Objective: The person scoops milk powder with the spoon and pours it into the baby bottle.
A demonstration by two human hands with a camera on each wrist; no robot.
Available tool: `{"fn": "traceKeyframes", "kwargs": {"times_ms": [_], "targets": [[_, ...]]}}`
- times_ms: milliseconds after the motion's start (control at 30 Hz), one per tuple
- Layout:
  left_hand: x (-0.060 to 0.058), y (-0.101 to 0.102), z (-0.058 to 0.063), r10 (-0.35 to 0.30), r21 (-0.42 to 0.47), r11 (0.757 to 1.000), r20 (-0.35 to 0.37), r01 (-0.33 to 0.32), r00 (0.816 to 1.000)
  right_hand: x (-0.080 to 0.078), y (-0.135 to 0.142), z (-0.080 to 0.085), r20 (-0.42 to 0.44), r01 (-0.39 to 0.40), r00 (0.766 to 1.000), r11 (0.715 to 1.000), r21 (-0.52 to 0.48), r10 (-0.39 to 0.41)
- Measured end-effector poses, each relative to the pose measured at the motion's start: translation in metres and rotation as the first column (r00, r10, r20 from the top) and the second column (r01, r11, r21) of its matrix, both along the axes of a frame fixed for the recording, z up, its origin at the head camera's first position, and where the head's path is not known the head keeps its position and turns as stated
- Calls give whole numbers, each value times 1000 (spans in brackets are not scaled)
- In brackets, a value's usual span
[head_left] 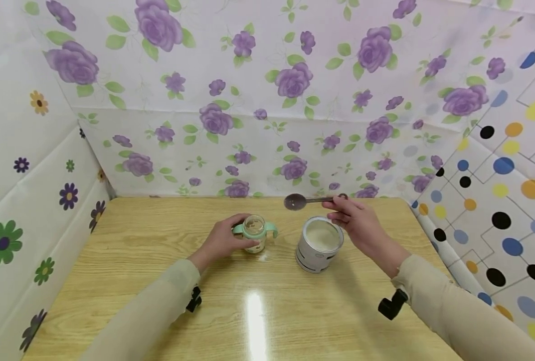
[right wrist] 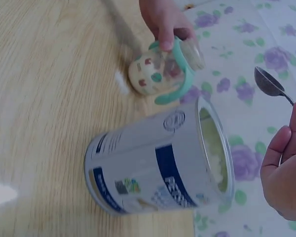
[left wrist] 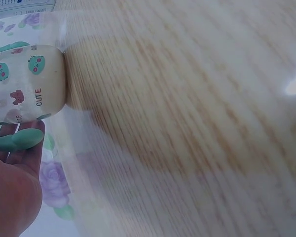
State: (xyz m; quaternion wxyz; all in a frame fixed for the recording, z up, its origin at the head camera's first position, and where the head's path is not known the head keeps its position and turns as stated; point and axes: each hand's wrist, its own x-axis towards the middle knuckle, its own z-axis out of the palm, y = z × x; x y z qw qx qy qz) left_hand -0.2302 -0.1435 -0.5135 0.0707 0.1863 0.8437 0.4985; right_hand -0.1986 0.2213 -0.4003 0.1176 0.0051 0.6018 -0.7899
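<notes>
My left hand (head_left: 228, 238) holds a baby bottle (head_left: 254, 244) with green side handles, its thumb across the front. Lidless and upright on the table, the bottle has pale contents low inside; printed figures and "CUTE" show on its wall (left wrist: 49, 81). Up behind the can's rim, my right hand (head_left: 357, 223) pinches a dark metal spoon (head_left: 295, 202) by the handle, bowl pointing left. The bowl (right wrist: 269, 83) has a few pale specks in it. An open white can (head_left: 317, 255) stands between the hands, with cream-coloured powder inside.
The wooden table (head_left: 204, 321) ends at a floral cloth backdrop (head_left: 258, 145). Patterned cloth walls rise on both sides, flowers at left (head_left: 28, 200) and coloured dots at right (head_left: 497, 200). Black wrist cameras (head_left: 392, 305) sit on the sleeves.
</notes>
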Motion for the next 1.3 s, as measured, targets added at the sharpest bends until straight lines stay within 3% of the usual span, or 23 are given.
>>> {"fn": "traceKeyframes", "kwargs": {"times_ms": [200,467,667,967,1100,1300], "targets": [[-1,1,-1,0,-13,1000,6,0,1000,13,31,-1,-21,28,999,999,-21,-28],[-2,-1,-3,-4,-13,1000,2,4,1000,24,57,-21,-13,53,999,998,25,-53],[-2,-1,0,-10,-29,1000,5,10,1000,28,67,-44,-58,58,997,981,184,-48],[-3,-1,3,-47,-41,998,-2,47,999,28,66,-60,-152,85,988,905,417,-23],[-4,0,11,-42,-66,997,-3,42,999,28,65,-60,-154,89,988,891,446,-21],[-5,6,37,-67,-65,996,-44,64,997,27,66,-61,-161,93,987,888,449,-22]]}}
